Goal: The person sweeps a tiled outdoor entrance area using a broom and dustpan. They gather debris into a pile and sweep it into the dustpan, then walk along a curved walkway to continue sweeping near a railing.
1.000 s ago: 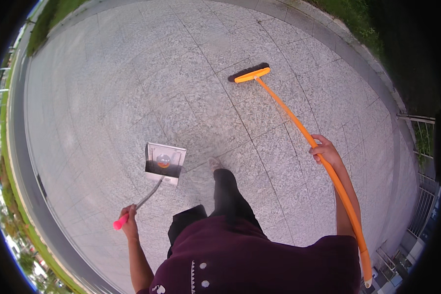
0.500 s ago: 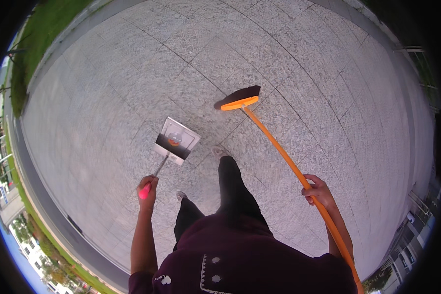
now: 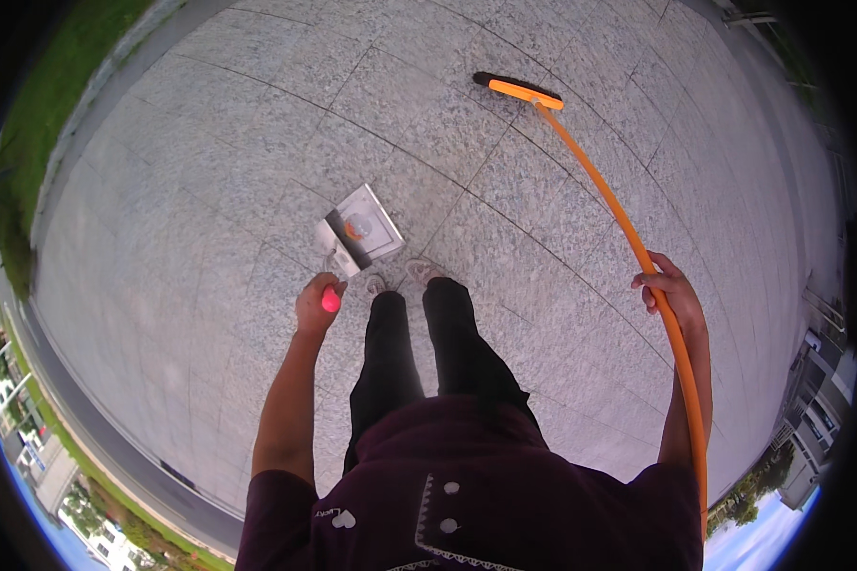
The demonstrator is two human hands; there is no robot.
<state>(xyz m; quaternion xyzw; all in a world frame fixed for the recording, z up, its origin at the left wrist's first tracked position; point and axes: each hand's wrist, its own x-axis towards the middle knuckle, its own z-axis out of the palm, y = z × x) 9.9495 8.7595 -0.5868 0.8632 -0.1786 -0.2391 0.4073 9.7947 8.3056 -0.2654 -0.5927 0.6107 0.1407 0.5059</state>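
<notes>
My left hand (image 3: pixel 317 303) is closed around the pink grip (image 3: pixel 330 300) of a long-handled dustpan (image 3: pixel 381 228). The pan is whitish, with a dark inner part, and holds a small clear and orange piece of litter (image 3: pixel 357 226) that I cannot name exactly. My right hand (image 3: pixel 673 291) wraps round the orange pole of a broom (image 3: pixel 600 181), whose end runs down along my right forearm. The broom's head (image 3: pixel 519 90), orange with dark bristles, is far ahead, right of the middle, well apart from the dustpan.
I stand on grey stone paving (image 3: pixel 257 171) with dark joints, feet side by side just behind the dustpan. Grass (image 3: pixel 76 86) borders the paving at the far left. A road (image 3: pixel 95 400) with a kerb runs along the left, and buildings (image 3: pixel 819 419) show at the right rim.
The broom head has moved forward and to the right, away from the dustpan. My right hand has gone up and outward. The dustpan has turned slightly, and my feet have come together.
</notes>
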